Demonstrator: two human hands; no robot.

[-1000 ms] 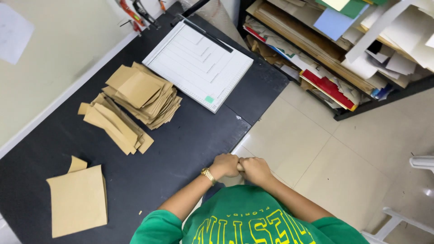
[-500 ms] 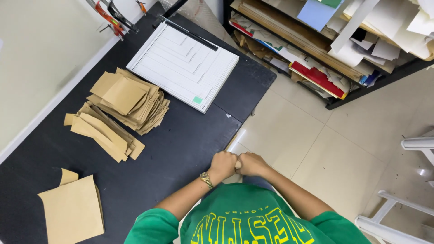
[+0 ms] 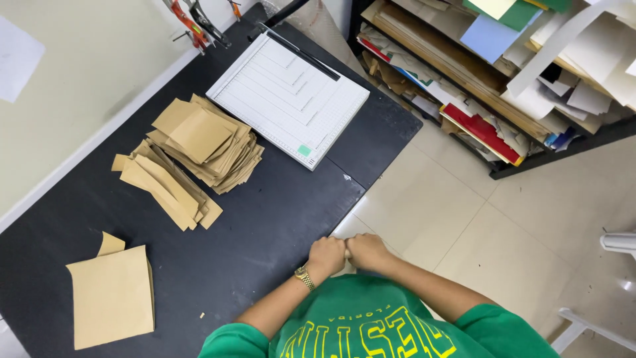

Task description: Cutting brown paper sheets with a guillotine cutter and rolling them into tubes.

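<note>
Pressing together knuckle to knuckle, the clenched left hand (image 3: 326,257) and right hand (image 3: 366,251) are hovering beside the tabletop (image 3: 265,225) edge.

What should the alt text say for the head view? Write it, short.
A person's left hand and right hand, both in fists, press together at the edge of a black rectangular table. On it lie stacks of brown paper envelopes and a white gridded paper trimmer.

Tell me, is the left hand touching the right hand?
Touching. The head view shows the left hand and the right hand closed into fists, pressed together knuckle to knuckle at the table edge, no gap between.
</note>
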